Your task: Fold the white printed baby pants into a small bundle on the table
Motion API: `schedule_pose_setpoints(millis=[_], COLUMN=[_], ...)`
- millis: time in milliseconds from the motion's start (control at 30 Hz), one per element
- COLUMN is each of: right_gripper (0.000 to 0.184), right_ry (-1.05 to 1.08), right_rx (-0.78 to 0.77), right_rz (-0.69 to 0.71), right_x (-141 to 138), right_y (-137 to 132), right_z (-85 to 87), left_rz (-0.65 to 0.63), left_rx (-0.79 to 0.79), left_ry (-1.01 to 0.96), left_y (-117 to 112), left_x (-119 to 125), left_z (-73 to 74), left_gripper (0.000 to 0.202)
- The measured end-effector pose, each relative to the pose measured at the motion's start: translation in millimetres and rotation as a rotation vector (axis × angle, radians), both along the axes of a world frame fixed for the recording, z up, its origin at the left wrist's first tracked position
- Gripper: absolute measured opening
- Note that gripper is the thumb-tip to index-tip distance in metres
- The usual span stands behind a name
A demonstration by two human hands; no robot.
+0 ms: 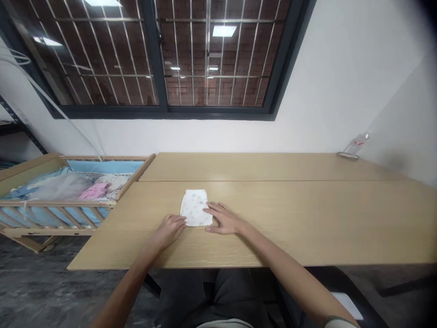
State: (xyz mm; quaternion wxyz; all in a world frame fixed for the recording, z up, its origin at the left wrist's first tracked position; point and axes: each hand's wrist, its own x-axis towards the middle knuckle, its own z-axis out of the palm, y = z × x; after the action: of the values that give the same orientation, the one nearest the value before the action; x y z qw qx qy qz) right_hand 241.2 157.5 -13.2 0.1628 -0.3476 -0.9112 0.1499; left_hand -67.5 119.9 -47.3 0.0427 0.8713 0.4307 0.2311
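A small white folded cloth [196,208] with a faint pale print lies flat on the light wood table, its upper edge narrower than its lower one. At its lower left corner is my left hand [171,230], fingers close together and closed on the cloth's edge; the thumb is mostly hidden. My right hand [225,219] rests at the cloth's right edge with fingers stretched out and thumb apart. Its fingertips touch the cloth.
The wood table [307,218] has a seam across it and a front edge near my lap. To the left stands a wooden crib [61,205] with blue lining and fabrics inside. A clear plastic bottle [357,145] is at the far right. Behind is a barred window [218,64].
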Motion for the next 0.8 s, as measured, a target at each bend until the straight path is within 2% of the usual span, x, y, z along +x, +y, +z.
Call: schedule_pose_setpoints(millis=[100,233,333,467,600,733,800], right_gripper=[0.066,0.037,0.032,0.029,0.032,0.036,0.037], right_ry=[0.003,0.073,0.113,0.166,0.162,0.196,0.26], right_rx=[0.077,0.217,0.241,0.207,0.122,-0.017,-0.039], right_rz=[-0.037,0.006,-0.016,-0.098,-0.175,-0.309,-0.341], right_x=[-4,-7,-5,1,2,-8,-16], right_y=[-3,-12,-22,-35,-38,-28,-18], right_z=[-2.7,-7.0,-8.8,-8.3,-2.7,8.0,12.0], left_rz=[0.012,0.039,0.033,0.002,0.011,0.149,0.232], left_rx=[-0.004,-0.002,-0.065,-0.185,-0.225,-0.23,-0.223], left_ry=[-0.008,-0.032,-0.105,-0.153,-0.154,-0.235,-0.269], left_y=[-1,-6,-12,-18,-16,-4,7], left_x=[3,10,14,14,15,25,31], left_z=[3.7,12.3,18.3,20.8,20.9,21.7,20.5], left_gripper=[0.031,0.03,0.029,0.033,0.035,0.036,0.036])
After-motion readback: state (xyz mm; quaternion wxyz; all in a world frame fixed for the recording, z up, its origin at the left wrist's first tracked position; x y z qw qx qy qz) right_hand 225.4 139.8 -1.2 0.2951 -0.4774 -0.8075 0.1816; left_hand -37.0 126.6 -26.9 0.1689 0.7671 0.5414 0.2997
